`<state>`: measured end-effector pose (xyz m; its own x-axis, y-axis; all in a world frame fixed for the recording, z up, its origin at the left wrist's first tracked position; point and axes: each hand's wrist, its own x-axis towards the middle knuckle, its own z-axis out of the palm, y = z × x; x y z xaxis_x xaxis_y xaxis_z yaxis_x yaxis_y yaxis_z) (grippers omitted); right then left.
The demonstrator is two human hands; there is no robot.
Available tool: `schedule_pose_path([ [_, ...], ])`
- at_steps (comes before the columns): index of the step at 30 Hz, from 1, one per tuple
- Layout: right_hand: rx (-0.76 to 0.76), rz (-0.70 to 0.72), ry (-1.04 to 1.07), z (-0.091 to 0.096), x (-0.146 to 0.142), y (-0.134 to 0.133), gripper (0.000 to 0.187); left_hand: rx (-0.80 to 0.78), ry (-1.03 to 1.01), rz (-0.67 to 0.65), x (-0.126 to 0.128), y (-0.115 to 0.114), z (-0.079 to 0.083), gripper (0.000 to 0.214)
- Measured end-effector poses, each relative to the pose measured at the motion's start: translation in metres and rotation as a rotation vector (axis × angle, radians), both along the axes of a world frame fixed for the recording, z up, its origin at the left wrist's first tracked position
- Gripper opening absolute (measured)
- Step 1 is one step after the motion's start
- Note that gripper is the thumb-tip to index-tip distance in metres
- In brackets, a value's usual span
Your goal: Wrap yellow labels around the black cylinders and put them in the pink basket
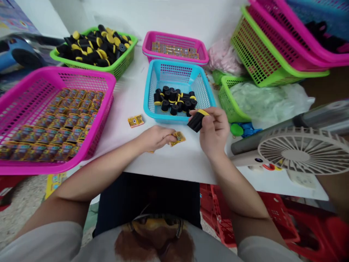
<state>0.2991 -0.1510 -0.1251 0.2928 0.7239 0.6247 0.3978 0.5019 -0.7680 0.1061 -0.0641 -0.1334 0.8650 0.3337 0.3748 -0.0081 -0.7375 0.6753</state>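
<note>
Partly finger-covered, yellow packet (179,138) tight in left grip (156,138), black piece (195,123) in right grip (215,133).

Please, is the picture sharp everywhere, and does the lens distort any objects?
Head view: bright light; print on the yellow packet in the left hand is too soft to read; toward the edges, the leftmost pink basket and the white fan look stretched.

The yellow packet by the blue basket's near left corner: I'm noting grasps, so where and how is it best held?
Probably pinch the yellow packet by its near and far edges, from above on the person's side: it lies flat on the white table, edges uncovered.
</note>
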Motion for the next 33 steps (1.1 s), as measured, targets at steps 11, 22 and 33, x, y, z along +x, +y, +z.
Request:
schedule_pose_path([
  [11, -0.096, 0.108, 0.173, -0.003, -0.011, 0.0, 0.049, 0.132, 0.021, 0.189, -0.001, 0.002, -0.009, 0.039],
  [22, -0.047, 0.17, 0.094, -0.008, -0.003, 0.002, 0.04, -0.269, -0.072, 0.113, 0.005, -0.009, 0.008, 0.031],
  [33, -0.179, 0.262, -0.042, 0.0, 0.005, 0.002, 0.033, -0.23, -0.123, 0.317, 0.006, -0.012, 0.002, 0.061],
])
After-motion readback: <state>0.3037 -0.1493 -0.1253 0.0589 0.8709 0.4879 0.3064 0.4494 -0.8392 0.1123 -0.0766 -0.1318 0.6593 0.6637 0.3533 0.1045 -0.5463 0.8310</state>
